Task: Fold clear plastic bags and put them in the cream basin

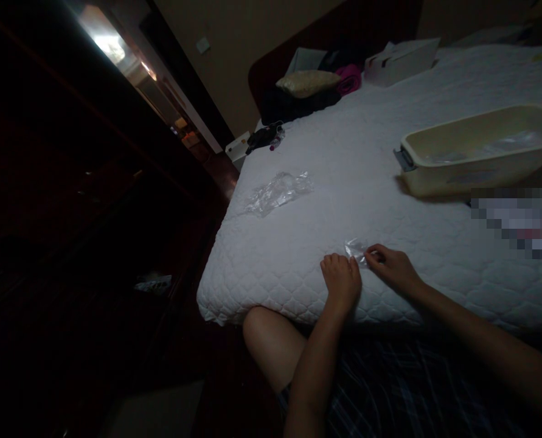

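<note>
A small clear plastic bag [355, 248] lies on the white quilted mattress [366, 158] near its front edge. My left hand [341, 280] rests on the mattress with fingers curled, its fingertips touching the bag's lower left edge. My right hand [392, 266] pinches the bag's right side between thumb and fingers. A larger crumpled clear plastic bag [277, 191] lies farther off to the left on the mattress, untouched.
A cream plastic tub [475, 149] with clear plastic inside stands at the right. A white box [401, 61], a pillow [307, 82], dark clothes and a pink item sit at the far end. My knee [271, 340] is under the mattress edge. The floor at left is dark.
</note>
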A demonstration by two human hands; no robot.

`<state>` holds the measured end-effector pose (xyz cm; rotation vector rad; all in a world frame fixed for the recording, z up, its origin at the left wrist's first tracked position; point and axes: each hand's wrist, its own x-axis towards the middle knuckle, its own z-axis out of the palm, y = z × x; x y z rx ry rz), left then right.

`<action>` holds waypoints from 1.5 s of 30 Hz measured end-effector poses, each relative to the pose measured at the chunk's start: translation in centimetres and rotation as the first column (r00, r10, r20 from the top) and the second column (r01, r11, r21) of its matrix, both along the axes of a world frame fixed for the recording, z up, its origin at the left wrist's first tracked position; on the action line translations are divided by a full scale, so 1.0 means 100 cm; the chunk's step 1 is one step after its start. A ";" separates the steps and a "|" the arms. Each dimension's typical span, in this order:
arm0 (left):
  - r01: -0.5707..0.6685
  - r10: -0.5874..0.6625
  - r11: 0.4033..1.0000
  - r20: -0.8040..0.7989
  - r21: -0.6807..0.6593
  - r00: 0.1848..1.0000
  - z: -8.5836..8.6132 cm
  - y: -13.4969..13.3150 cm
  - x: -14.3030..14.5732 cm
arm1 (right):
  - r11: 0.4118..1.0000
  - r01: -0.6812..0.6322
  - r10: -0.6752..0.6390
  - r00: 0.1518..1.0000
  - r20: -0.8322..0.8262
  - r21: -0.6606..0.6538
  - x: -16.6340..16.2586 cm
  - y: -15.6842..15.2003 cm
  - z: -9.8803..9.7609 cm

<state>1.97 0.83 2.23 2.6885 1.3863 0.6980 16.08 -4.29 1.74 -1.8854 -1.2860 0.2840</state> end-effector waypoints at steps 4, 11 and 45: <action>-0.017 0.017 1.000 -0.007 0.001 1.000 -0.001 -0.001 0.000 | 0.999 -0.019 0.020 1.000 -0.007 0.051 -0.001 -0.001 0.000; -0.051 0.052 0.998 -0.016 0.019 0.999 0.002 -0.004 -0.001 | 0.995 -0.026 0.029 0.999 -0.037 0.099 -0.002 -0.002 0.000; 0.011 -0.012 0.990 0.006 0.144 1.000 -0.009 -0.004 -0.008 | 0.923 -0.386 0.319 0.743 0.588 -0.013 -0.004 0.001 -0.026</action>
